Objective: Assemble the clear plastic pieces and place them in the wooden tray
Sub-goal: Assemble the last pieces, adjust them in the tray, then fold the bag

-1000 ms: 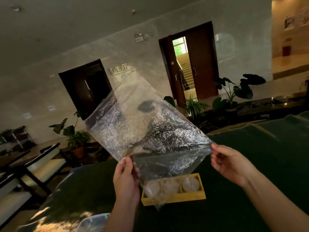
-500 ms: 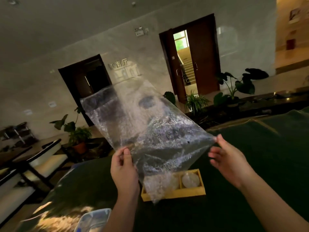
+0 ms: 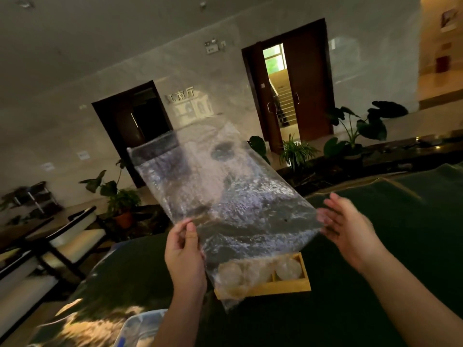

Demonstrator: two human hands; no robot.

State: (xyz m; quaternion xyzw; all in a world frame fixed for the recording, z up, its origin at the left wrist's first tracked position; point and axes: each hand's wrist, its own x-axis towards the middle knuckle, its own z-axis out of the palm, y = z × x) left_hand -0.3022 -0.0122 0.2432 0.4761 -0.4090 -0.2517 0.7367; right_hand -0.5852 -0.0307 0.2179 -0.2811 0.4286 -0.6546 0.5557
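A large crinkled clear plastic bag (image 3: 225,204) hangs upright in the air above the table. My left hand (image 3: 184,254) pinches its lower left edge between thumb and fingers. My right hand (image 3: 350,229) is open with spread fingers, just off the bag's right corner and blurred by motion. Below the bag a wooden tray (image 3: 293,285) rests on the dark green tablecloth. It holds round clear plastic pieces (image 3: 288,267), partly seen through the bag's lower end.
A clear plastic container with a blue rim (image 3: 140,326) sits at the table's near left edge. Chairs (image 3: 70,236) stand to the left. Potted plants (image 3: 122,204) and two dark doorways lie beyond the green table (image 3: 375,309).
My right hand has let go of the bag's right corner and opened, moving slightly away. The left hand keeps its grip and the bag has tilted more upright.
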